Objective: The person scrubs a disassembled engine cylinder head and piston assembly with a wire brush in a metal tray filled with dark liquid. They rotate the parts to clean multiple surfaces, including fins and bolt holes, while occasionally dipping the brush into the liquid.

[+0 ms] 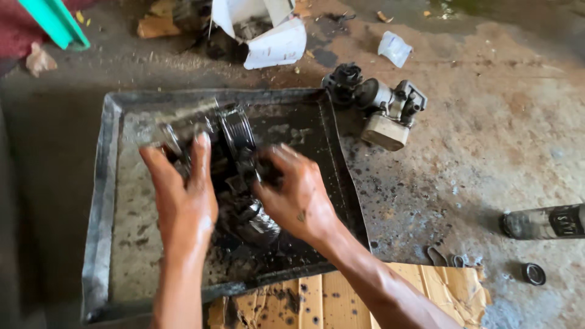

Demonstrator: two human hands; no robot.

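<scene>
A greasy black engine part (241, 183), with a ribbed pulley at its upper end, is held over a shallow metal tray (109, 183) that lies on the stained concrete floor (487, 152). The left hand (183, 195) is pressed flat against the part's left side, fingers extended upward and not curled around it. The right hand (295, 192) is closed over the part's right side, fingers bent onto the dark metal; how firmly it grips cannot be told, since the picture is blurred there. Both hands are smeared with oil. Dark oily residue is pooled in the tray beneath the part.

Just beyond the tray's upper right corner a second metal assembly (381, 106) lies on the floor. A dark bottle (542, 222) lies on its side at the right edge, with a small round cap (534, 273) near it. Spotted cardboard (378, 298) is tucked under the tray's lower edge, and torn white packaging (268, 30) lies above the tray.
</scene>
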